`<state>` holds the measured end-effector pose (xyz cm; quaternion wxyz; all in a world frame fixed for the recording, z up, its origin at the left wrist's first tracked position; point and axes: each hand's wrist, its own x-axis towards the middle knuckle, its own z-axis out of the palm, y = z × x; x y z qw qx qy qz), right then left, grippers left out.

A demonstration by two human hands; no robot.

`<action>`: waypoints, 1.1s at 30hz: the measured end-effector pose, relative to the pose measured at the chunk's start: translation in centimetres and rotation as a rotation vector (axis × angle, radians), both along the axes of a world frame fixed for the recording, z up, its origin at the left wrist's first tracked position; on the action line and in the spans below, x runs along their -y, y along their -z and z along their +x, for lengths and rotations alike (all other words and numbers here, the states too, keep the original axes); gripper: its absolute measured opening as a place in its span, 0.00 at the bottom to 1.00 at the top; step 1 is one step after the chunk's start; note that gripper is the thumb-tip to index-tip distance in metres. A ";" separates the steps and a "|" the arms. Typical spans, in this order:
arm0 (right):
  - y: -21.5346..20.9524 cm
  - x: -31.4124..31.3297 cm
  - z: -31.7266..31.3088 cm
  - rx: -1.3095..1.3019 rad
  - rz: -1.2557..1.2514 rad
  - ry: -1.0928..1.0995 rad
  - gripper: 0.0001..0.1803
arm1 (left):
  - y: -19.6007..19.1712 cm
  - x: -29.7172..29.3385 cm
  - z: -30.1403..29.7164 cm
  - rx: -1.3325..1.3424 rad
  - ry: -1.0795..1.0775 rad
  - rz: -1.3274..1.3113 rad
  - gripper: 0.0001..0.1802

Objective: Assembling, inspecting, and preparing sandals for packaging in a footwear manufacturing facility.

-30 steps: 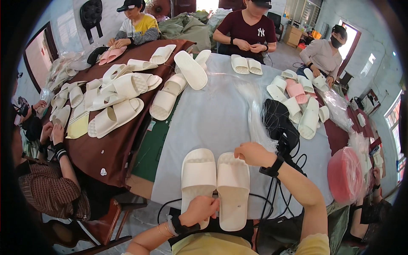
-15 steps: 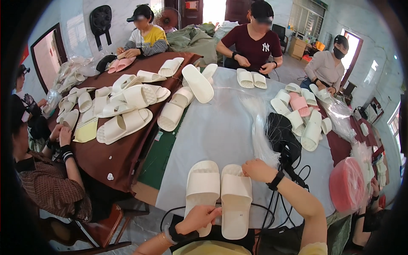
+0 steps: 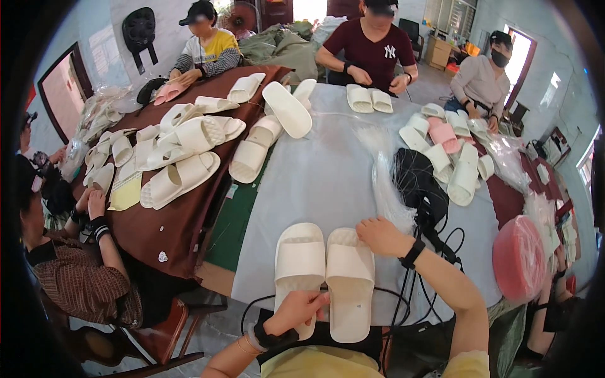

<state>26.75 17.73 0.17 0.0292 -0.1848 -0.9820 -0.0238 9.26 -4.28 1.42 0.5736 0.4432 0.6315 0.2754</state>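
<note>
A pair of cream slippers lies side by side at the table's near edge: the left slipper (image 3: 300, 258) and the right slipper (image 3: 350, 283), toes pointing away from me. My left hand (image 3: 296, 313) rests across the left slipper's footbed, thumb and finger pinched at the gap between the two. Beside the right slipper's toe, my right hand (image 3: 384, 237) has its fingers curled against the strap's outer edge. Whatever either pinch holds is too small or hidden to make out. Beyond my right hand lies a bundle of clear plastic strands (image 3: 381, 183).
A black bag (image 3: 421, 186) with cables sits right of the strands. Slippers heap on the brown-covered table (image 3: 170, 242) at left and at the right (image 3: 463, 176). A pink wrapped roll (image 3: 520, 258) stands at the right edge. Several co-workers sit around the tables.
The whole view has shifted slightly, so the far tables appear higher in the picture. My hands keep nearly the same places on the pair of slippers.
</note>
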 end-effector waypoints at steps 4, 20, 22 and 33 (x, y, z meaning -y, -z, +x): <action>0.2 -0.7 0.1 -0.098 -0.104 0.055 0.08 | 0.1 -0.2 0.2 -0.012 0.011 0.003 0.21; -0.4 -1.1 1.6 0.001 -0.338 0.123 0.03 | 0.4 -0.2 0.4 0.017 0.012 -0.055 0.21; -0.5 -1.1 1.5 -0.001 -0.343 0.120 0.03 | 0.3 -0.3 0.4 0.029 0.002 -0.052 0.21; -0.3 -1.6 1.0 -0.482 -0.704 0.476 0.07 | 0.3 0.4 0.0 0.005 -0.036 0.000 0.17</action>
